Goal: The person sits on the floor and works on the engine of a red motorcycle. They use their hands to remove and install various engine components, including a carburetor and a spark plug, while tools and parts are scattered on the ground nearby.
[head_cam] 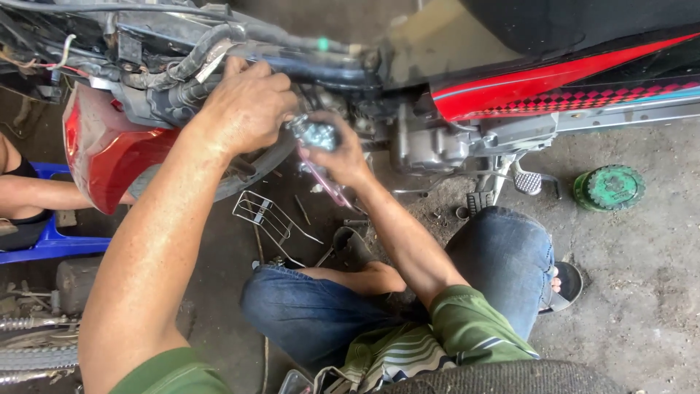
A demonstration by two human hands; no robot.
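Both hands work close together under the stripped frame of a red motorcycle (554, 80). Left hand (248, 109) reaches up with fingers curled around the dark hoses and cables (197, 66) beneath the frame, its knuckles turned toward the camera. Just to its right, almost touching it, the right hand (343, 157) grips a small silvery metal part (315, 133), which sits between the two hands at the level of the engine (426, 142); a thin pink tube (324, 182) hangs below that hand. Down on the concrete floor (642, 292) lie a bent wire rack (270, 215) and, well off to the right, a round green cap (609, 187).
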